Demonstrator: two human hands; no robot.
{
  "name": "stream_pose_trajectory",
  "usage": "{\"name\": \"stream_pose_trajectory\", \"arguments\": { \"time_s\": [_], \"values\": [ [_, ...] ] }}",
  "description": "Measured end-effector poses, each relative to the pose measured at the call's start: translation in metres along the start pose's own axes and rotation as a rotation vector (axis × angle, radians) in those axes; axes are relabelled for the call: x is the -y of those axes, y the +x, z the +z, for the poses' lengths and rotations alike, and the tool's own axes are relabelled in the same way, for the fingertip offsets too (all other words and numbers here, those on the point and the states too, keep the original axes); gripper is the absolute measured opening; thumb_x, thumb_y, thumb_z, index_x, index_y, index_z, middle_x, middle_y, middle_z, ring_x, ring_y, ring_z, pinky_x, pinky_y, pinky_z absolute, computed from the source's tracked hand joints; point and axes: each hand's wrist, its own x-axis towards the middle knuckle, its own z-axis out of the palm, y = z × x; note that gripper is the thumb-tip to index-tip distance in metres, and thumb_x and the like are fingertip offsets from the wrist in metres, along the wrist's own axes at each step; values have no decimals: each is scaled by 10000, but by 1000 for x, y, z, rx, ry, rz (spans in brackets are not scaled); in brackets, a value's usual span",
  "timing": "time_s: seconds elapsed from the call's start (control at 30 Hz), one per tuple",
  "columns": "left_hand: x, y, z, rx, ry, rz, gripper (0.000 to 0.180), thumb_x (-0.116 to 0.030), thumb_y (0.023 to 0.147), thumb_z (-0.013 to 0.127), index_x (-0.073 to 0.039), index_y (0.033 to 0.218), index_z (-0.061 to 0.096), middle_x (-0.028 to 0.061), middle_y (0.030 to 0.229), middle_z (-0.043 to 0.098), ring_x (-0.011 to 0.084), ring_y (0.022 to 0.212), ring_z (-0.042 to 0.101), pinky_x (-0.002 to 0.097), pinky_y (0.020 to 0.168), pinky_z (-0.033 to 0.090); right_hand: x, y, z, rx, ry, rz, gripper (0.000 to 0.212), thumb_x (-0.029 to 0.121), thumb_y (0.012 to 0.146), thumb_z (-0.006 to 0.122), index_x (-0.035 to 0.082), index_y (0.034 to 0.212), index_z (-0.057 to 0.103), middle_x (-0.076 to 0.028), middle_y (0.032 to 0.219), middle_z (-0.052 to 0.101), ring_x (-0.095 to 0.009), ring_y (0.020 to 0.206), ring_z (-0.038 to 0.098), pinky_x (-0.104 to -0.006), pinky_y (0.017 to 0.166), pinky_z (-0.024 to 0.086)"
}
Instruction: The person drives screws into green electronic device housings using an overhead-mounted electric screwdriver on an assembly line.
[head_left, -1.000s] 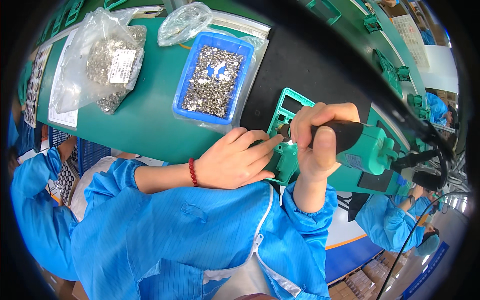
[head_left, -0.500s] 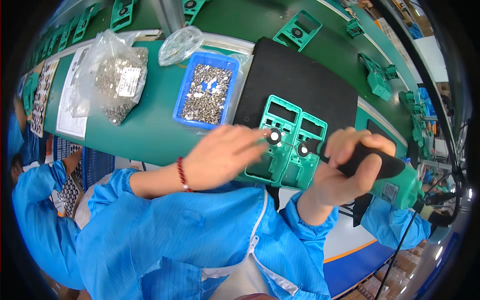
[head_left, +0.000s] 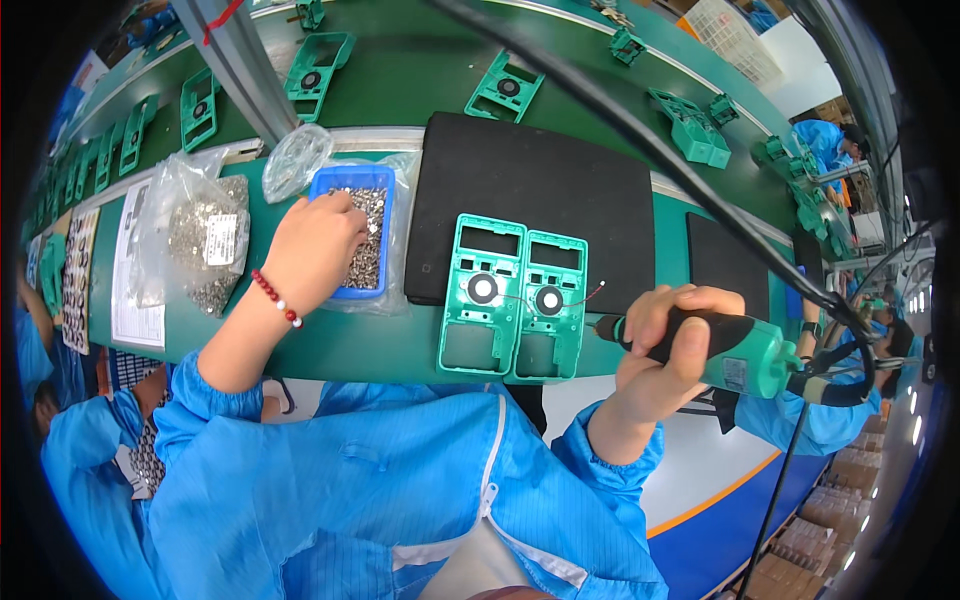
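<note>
My left hand [head_left: 312,245] dips into a blue bin [head_left: 352,180] of small metal screws [head_left: 368,240], its fingers bent together and the fingertips hidden among them. My right hand [head_left: 672,345] is wrapped round a green and black electric screwdriver [head_left: 740,352], whose tip points left toward the housings. In front of me, side by side, lie two green plastic housings, the left housing [head_left: 480,325] and the right housing [head_left: 550,330]. Each carries a round black part with a white centre. A thin wire [head_left: 585,298] with a small white end runs out over the right housing.
The housings lie partly on a black mat [head_left: 540,170]. Left of the bin sits a clear bag of metal pieces [head_left: 205,235]. Beyond, a green conveyor [head_left: 400,75] carries more housings. A thick cable [head_left: 640,130] crosses above the mat. Other people in blue work at both sides.
My left hand has moved from the left housing to the screw bin. My right hand has drawn the screwdriver off the right housing, still gripping it. The view has shifted.
</note>
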Motion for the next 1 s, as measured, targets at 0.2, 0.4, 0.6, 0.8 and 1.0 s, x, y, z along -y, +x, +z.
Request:
{"name": "stream_pose_trajectory", "arguments": {
  "time_s": [0.2,0.4,0.6,0.8,1.0],
  "values": [
    [-31,-5,-17,-252,-263,94,57,-78,841,685,-62,875,642,86,858,599,273,852,631,396,754,468,0,-3,8,2,51,35,305,329,970,571,47,1038,479,-32,621,456,-96,476,367,-260,448,313],
    [-90,-19,-6,-18,-833,93,129,-6,836,698,-28,930,613,114,856,585,280,791,647,376,694,504,-3,-12,28,121,122,134,355,347,927,640,36,1069,544,-58,618,496,-126,504,450,-269,467,383],
    [-107,-16,18,-64,-869,237,122,-75,856,695,-48,969,660,88,930,635,289,883,621,384,756,477,-3,-8,33,140,331,166,394,403,913,634,54,1068,540,-55,648,514,-133,502,449,-266,479,385],
    [-105,-14,19,-115,-917,228,203,-35,781,773,-82,929,643,22,892,651,200,870,616,329,769,408,12,-2,33,304,450,253,465,224,846,803,32,1103,466,-84,742,567,-110,650,526,-257,580,420],
    [-107,-20,16,-190,-954,212,169,-81,810,757,-96,921,630,4,845,626,194,834,586,337,755,383,6,0,33,443,532,205,460,143,834,806,16,1121,470,-95,767,574,-116,660,540,-259,569,434]
  ]
}}
